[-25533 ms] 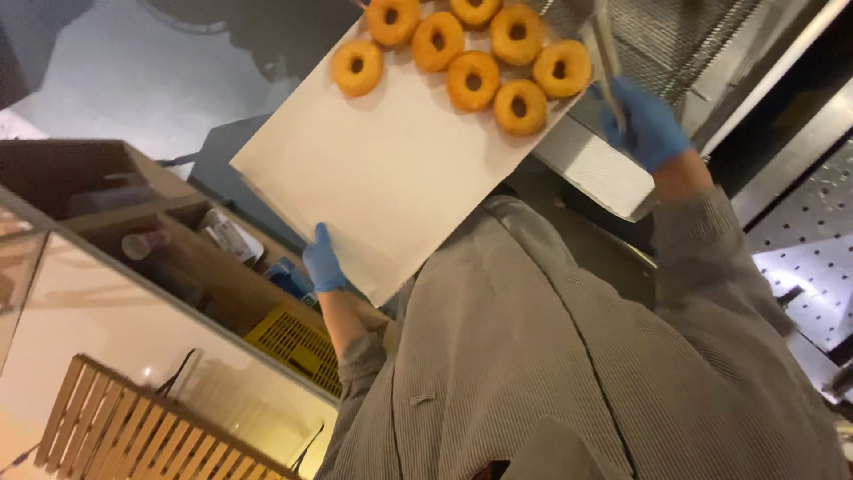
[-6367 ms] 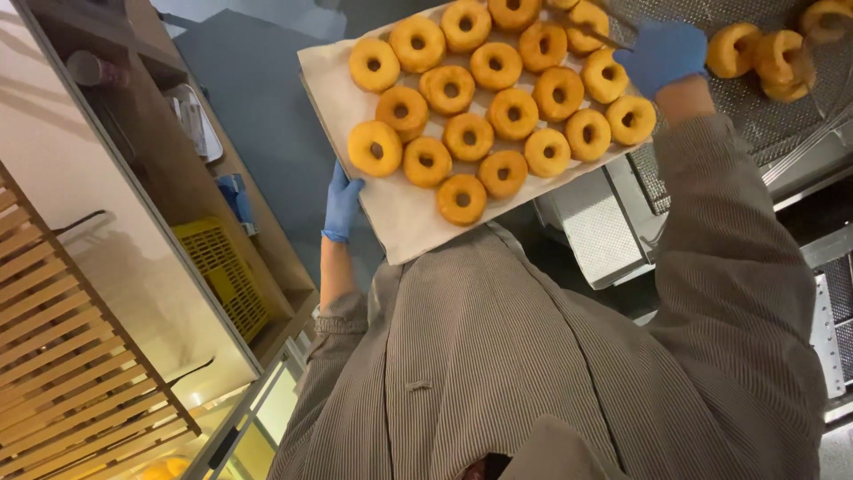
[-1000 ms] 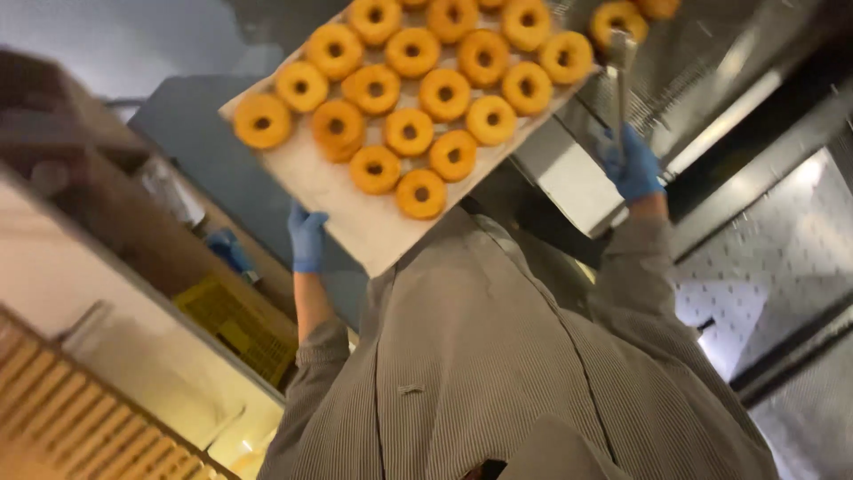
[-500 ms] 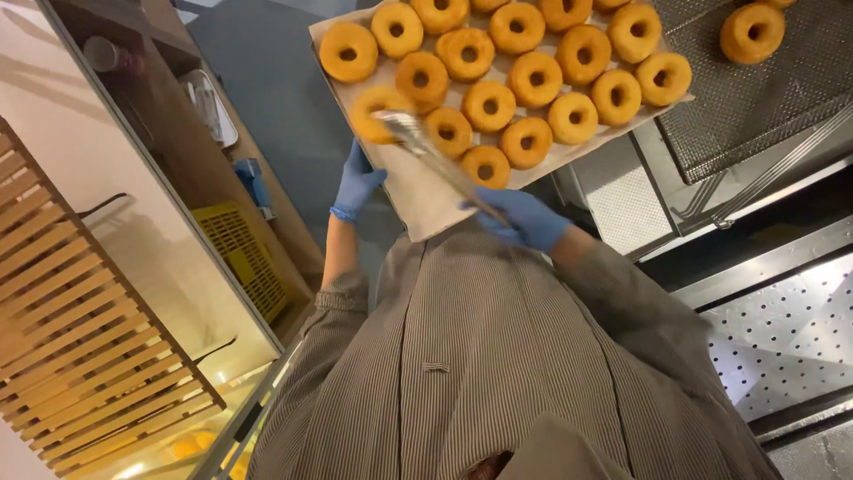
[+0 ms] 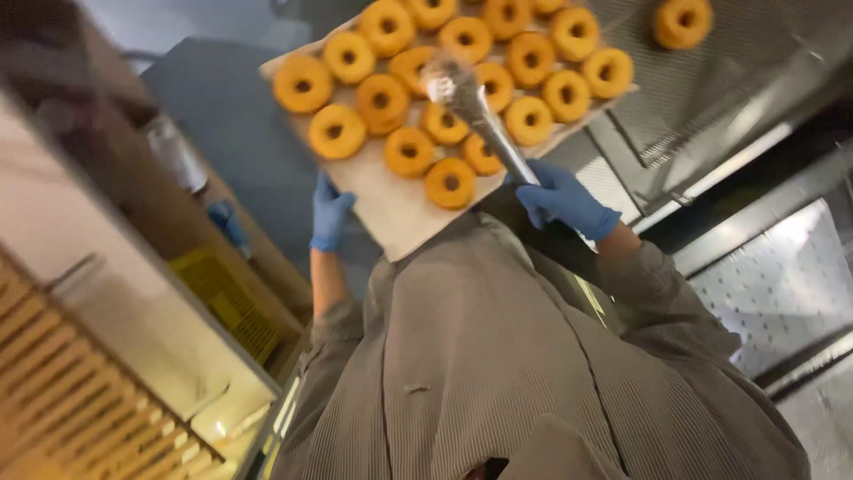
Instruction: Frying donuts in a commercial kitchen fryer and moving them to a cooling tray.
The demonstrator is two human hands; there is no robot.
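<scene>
The big paper-lined tray [image 5: 391,209] is nearly full of golden ring doughnuts [image 5: 451,182], where half a minute ago it carried only one small cluster at one end. One more ring [image 5: 681,21] lies apart on the mesh rack [image 5: 755,71] beyond the tray. The left hand [image 5: 330,213], blue-gloved, grips the tray's near edge from below. The right hand [image 5: 562,200] is closed round metal tongs [image 5: 475,107], which a second ago reached to the rack and now lie across the doughnuts, tips blurred.

Pale paper-lined tray [image 5: 391,209], golden ring doughnuts [image 5: 380,100] in close rows on it, near corner bare
</scene>
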